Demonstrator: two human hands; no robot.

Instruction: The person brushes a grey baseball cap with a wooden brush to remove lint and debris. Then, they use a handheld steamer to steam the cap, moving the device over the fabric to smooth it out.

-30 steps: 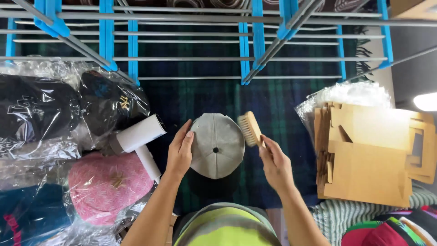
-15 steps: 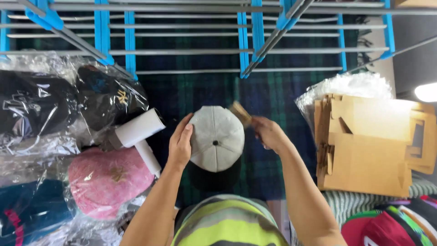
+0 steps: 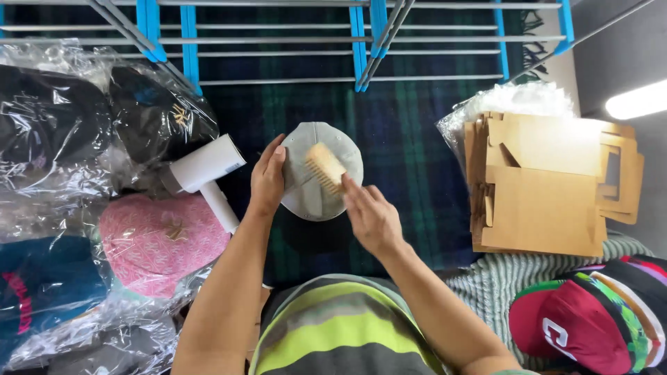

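Comparing with a moment ago, we see the dark plaid blanket (image 3: 431, 160) and the cardboard stack (image 3: 549, 187) at right unmoved, while the grey cap (image 3: 306, 198) at centre frame has tilted slightly. Our left hand (image 3: 267, 177) stays cupped against its left edge. Our right hand (image 3: 372, 215), fingers curled round the wooden brush (image 3: 325, 167), has brought it from the cap's right rim onto the crown, probably bristles-down, so brushing continues.
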